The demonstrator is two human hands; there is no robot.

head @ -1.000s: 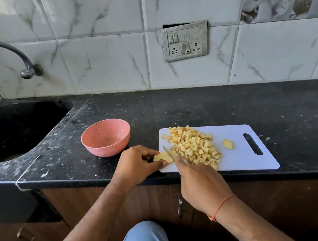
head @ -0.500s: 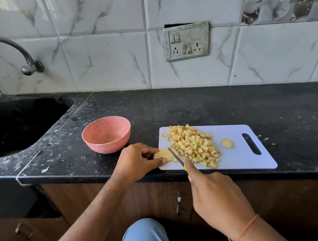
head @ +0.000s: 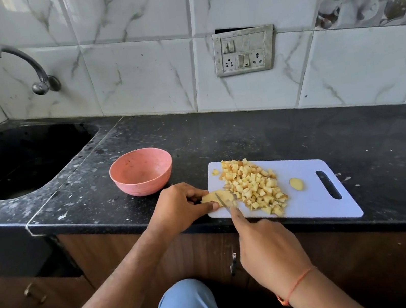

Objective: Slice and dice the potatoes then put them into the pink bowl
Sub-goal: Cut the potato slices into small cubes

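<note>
step in hand: a potato slab (head: 217, 196) is being cut at the near left corner of the white cutting board (head: 308, 198), just beside the heap of diced potato (head: 255, 190).
left hand: the left hand (head: 179, 209) is curled over the slab, which is pinched between thumb and fingertips and held flat on the board.
right hand: the right hand (head: 271, 250) is wrapped round the knife handle, with the forefinger laid along the back of the knife (head: 222, 201); the blade is set across the slab.
doing it well: the blade is best kept upright and drawn through in even strips, then crossed for cubes matching the heap. the left fingertips are better tucked back from the edge, since the thumb is judged to lie close to the blade. the slab should be kept pressed flat so that it cannot slide off the board's corner.
bowl: the pink bowl (head: 141, 171) is seen upright on the black surface (head: 259, 128), just left of the board; no potato is seen in it, so the transfer is judged not yet begun.
counts: one bowl, one board, one knife, one slab under the blade, one loose slice (head: 296, 183) lying apart near the board's handle slot, one stray cube (head: 215, 172) at the far left corner. the diced pieces are too many to be counted surely.
</note>
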